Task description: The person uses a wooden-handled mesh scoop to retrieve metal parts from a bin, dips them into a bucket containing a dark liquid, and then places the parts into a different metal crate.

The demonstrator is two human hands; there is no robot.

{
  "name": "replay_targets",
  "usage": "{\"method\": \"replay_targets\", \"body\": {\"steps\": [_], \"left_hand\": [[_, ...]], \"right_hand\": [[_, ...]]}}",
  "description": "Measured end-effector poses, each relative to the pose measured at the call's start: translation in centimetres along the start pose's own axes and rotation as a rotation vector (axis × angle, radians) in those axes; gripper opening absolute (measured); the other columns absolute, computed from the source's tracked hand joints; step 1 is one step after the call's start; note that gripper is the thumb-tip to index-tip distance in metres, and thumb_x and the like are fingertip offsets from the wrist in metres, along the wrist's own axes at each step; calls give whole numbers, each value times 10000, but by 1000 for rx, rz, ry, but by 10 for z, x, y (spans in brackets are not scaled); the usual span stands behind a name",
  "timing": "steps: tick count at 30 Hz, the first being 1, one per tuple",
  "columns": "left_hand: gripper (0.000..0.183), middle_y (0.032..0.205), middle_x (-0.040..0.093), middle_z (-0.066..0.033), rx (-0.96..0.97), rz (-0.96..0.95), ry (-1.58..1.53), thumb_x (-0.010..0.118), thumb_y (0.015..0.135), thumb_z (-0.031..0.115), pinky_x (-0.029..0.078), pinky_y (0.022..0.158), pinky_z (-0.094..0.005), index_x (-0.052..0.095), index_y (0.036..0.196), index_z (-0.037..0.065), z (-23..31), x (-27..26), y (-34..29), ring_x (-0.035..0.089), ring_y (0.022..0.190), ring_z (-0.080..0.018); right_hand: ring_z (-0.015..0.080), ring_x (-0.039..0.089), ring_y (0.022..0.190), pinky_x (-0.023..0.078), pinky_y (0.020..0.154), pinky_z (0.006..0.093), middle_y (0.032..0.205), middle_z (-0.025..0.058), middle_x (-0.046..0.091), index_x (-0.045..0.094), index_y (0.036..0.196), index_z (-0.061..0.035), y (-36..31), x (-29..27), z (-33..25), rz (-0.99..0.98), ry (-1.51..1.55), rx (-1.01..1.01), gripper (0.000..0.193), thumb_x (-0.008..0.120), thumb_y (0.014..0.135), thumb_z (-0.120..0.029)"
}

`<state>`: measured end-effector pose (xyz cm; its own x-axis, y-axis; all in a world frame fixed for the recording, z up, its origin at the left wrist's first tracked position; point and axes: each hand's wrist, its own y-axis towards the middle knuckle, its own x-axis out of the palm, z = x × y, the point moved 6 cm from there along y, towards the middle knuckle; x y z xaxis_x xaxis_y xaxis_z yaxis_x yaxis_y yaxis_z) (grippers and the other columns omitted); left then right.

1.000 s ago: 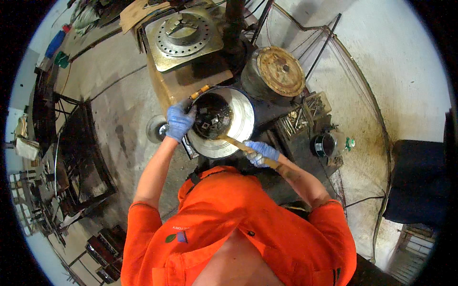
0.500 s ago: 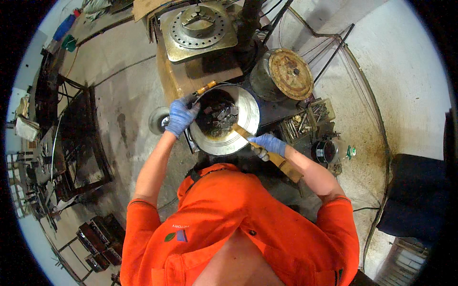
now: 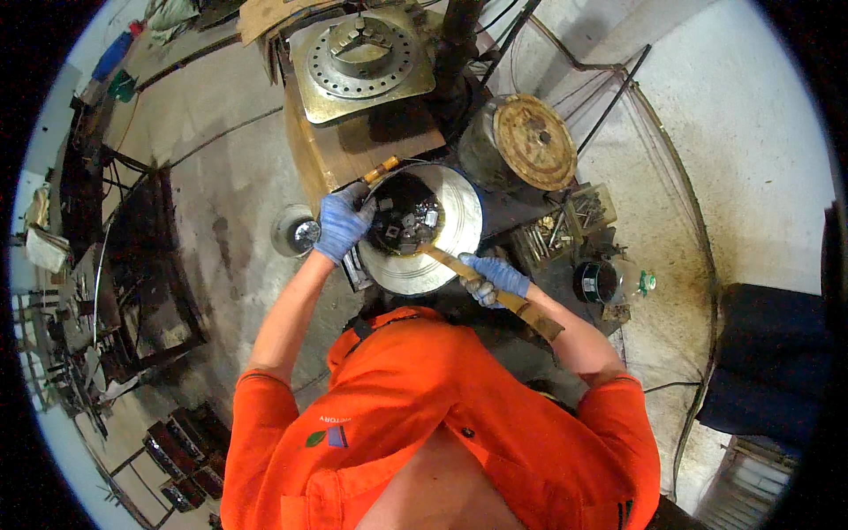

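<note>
Metal bucket point(image 3: 461, 212) has a stick point(image 3: 444, 260), gripped by right fingers point(image 3: 481, 289), dipping inside.

- My shirt point(image 3: 389, 389) is bright orange, open at the neck.
- Its short sleeves point(image 3: 263, 408) have darker hems.
- My chest emblem point(image 3: 336, 437) shows a green leaf beside a blue-violet patch.
- Blue gloves point(image 3: 337, 235) cover my hands, greyish at the fingers point(image 3: 482, 291).

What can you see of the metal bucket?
The bucket is round and looks like silvery metal, pale inside, with an orange-brown handle grip at its far-left edge. Its mouth faces up; inside are dark, wet-looking contents with small flat pieces. The gloved left hand holds its left rim; a flat wooden stick reaches in from the near right. Its base is hidden.
</note>
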<state>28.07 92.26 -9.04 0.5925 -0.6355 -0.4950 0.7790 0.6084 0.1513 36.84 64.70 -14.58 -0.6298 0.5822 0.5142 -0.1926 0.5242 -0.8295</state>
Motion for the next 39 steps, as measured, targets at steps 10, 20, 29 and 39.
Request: {"method": "replay_targets", "body": {"steps": [10,20,29,39], "left_hand": [[213,774,628,-195,95,49,-1,588,742,112,479,623,-330,625,922,6,37,-1,-5,638,702,-271],[187,738,634,-173,36,77,-23,621,735,116,479,608,-313,631,876,-7,-22,1,2,626,647,-214],[213,790,645,-188,40,25,13,611,737,117,493,654,-316,632,901,-17,-1,2,-4,650,723,-240],[212,794,646,-183,33,53,78,601,734,108,496,661,-317,627,910,-5,-9,-4,-10,652,740,-247]], "right_hand": [[180,433,369,380,339,337,533,68,466,480,661,-44,-5,4,1,377,-535,-94,444,586,812,-448],[20,298,324,244,276,176,514,-46,384,445,756,-107,21,19,33,-153,220,-22,349,497,865,-435],[69,376,336,335,285,209,514,6,433,472,725,-81,14,20,11,-52,338,20,359,517,861,-411],[126,368,356,351,346,322,506,8,380,434,651,-101,30,29,27,64,-107,-66,397,578,829,-425]]}}
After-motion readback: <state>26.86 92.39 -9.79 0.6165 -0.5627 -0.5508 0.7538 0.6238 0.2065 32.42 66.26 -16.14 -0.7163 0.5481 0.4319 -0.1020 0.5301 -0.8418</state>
